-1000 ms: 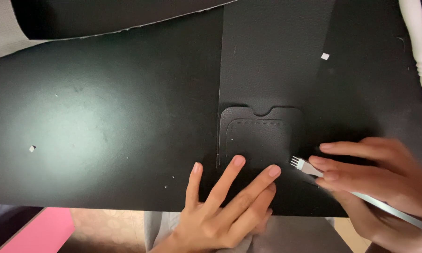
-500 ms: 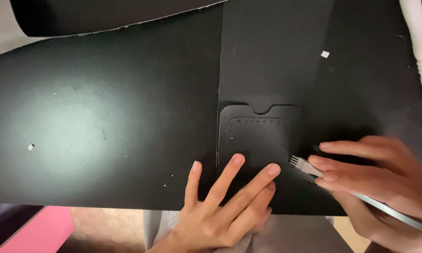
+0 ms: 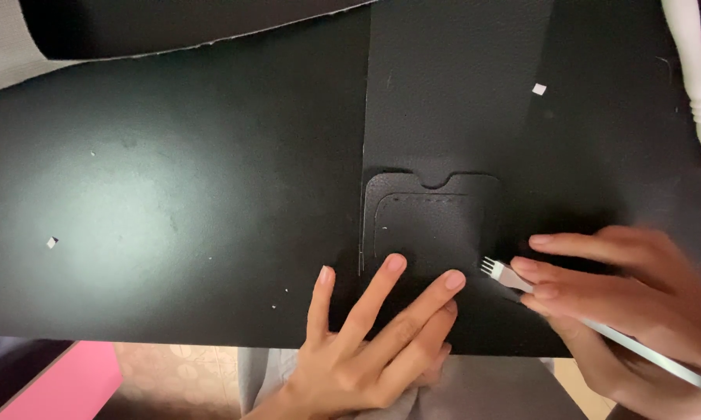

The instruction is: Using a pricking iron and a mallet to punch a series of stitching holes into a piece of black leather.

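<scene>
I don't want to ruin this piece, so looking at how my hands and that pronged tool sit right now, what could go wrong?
1. The left hand has fingertips spread on the black leather pocket piece, close to the pronged chisel; a slip could jab them.
2. The right hand holds the chisel at a slant, so its teeth might mark the leather crookedly.
3. Only fingertips pin the piece; it may shift on the black mat.

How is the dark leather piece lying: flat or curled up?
Flat. The leather piece lies spread on the black mat, with left hand fingers pressing its lower edge.
</scene>
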